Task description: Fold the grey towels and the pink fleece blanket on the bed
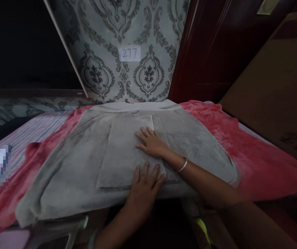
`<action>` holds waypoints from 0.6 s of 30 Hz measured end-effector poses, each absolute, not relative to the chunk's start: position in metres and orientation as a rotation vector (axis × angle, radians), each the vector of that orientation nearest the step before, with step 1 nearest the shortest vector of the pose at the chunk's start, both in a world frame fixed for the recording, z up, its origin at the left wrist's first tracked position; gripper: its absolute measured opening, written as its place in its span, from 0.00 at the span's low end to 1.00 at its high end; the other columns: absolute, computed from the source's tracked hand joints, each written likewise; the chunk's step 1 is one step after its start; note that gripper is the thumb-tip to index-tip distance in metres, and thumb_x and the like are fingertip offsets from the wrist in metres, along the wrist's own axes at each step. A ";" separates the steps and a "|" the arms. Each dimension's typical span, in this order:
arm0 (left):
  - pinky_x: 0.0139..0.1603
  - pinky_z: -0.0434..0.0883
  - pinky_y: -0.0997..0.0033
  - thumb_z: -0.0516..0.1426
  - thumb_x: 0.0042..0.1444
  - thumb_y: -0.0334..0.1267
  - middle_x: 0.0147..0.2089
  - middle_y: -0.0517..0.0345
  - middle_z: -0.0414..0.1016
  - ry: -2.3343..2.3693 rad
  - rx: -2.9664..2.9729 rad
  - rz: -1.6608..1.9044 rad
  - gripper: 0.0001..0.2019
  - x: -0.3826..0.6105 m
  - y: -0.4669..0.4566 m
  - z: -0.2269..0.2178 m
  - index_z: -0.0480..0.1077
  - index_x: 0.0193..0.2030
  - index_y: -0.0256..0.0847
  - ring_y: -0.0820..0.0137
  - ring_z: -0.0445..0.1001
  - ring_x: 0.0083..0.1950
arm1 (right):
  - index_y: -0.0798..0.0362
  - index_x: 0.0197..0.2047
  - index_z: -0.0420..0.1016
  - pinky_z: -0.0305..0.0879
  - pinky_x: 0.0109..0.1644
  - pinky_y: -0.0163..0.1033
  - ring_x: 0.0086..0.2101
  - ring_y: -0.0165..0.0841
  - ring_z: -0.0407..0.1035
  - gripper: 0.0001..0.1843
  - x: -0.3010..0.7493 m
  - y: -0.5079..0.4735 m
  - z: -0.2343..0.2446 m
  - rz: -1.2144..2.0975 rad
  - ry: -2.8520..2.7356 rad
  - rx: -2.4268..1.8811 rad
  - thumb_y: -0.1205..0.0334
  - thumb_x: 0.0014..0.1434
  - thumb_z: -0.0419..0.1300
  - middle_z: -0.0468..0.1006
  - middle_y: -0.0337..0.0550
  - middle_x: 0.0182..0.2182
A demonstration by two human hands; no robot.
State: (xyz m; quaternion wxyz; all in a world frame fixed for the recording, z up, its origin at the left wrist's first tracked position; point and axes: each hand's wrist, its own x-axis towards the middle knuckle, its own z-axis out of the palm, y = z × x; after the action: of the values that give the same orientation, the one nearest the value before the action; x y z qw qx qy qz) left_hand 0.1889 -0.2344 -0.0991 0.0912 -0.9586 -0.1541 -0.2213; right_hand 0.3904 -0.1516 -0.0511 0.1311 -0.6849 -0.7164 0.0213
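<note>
Where folded fabric [123, 145] lies, left hand [143, 189] and right hand [153, 143] rest downturned, fingers apart.

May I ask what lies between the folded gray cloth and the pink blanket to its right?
The head view shows a larger gray cloth spread there, with the right forearm across it.

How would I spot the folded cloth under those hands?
Find the pink blanket, then the wide gray cover spread over it. Near the cover's middle, under the left hand and right hand, lies the folded cloth: similar gray, but a smaller, straight-edged panel.
</note>
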 end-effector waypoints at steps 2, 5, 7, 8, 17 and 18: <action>0.65 0.62 0.31 0.54 0.59 0.25 0.74 0.47 0.60 -0.478 -2.813 -0.674 0.31 0.198 -0.242 -0.112 0.64 0.69 0.47 0.41 0.53 0.75 | 0.40 0.76 0.51 0.43 0.72 0.65 0.73 0.53 0.37 0.35 0.392 -0.162 -0.060 0.102 -2.102 -2.003 0.40 0.71 0.48 0.45 0.47 0.76; 0.66 0.61 0.29 0.54 0.59 0.24 0.74 0.46 0.59 -0.508 -2.817 -0.675 0.32 0.201 -0.248 -0.119 0.63 0.70 0.48 0.42 0.51 0.76 | 0.41 0.76 0.50 0.42 0.72 0.63 0.73 0.51 0.37 0.35 0.396 -0.162 -0.061 0.093 -2.100 -2.010 0.40 0.71 0.47 0.44 0.47 0.76; 0.67 0.60 0.30 0.55 0.59 0.25 0.74 0.47 0.60 -0.484 -2.888 -0.655 0.31 0.196 -0.249 -0.109 0.64 0.69 0.48 0.44 0.52 0.76 | 0.42 0.76 0.50 0.42 0.72 0.63 0.74 0.50 0.37 0.35 0.394 -0.160 -0.056 0.110 -2.099 -2.026 0.41 0.71 0.47 0.44 0.47 0.76; 0.68 0.61 0.32 0.55 0.60 0.26 0.73 0.47 0.62 -0.450 -2.945 -0.645 0.29 0.191 -0.248 -0.100 0.65 0.68 0.48 0.46 0.54 0.75 | 0.43 0.77 0.50 0.42 0.72 0.64 0.74 0.50 0.36 0.35 0.391 -0.161 -0.052 0.130 -2.091 -2.048 0.42 0.72 0.47 0.43 0.48 0.76; 0.71 0.57 0.35 0.51 0.68 0.43 0.70 0.41 0.67 -0.801 -2.907 -0.608 0.24 0.147 -0.183 -0.059 0.67 0.67 0.39 0.49 0.61 0.72 | 0.44 0.76 0.52 0.41 0.73 0.64 0.74 0.51 0.37 0.36 0.357 -0.231 -0.059 0.195 -2.087 -2.045 0.40 0.71 0.48 0.46 0.50 0.76; 0.71 0.56 0.34 0.51 0.67 0.46 0.72 0.42 0.64 -0.847 -2.895 -0.527 0.26 0.145 -0.178 -0.064 0.65 0.69 0.40 0.47 0.58 0.74 | 0.44 0.76 0.52 0.41 0.73 0.64 0.74 0.50 0.37 0.36 0.358 -0.236 -0.061 0.183 -2.079 -2.050 0.40 0.71 0.48 0.45 0.49 0.76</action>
State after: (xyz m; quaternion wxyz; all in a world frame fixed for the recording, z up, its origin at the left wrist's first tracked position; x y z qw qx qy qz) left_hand 0.1451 -0.1778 -0.0641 0.0399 -0.9446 -0.2766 -0.1721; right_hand 0.3575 -0.2362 -0.0614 0.1080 -0.6967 -0.7064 0.0623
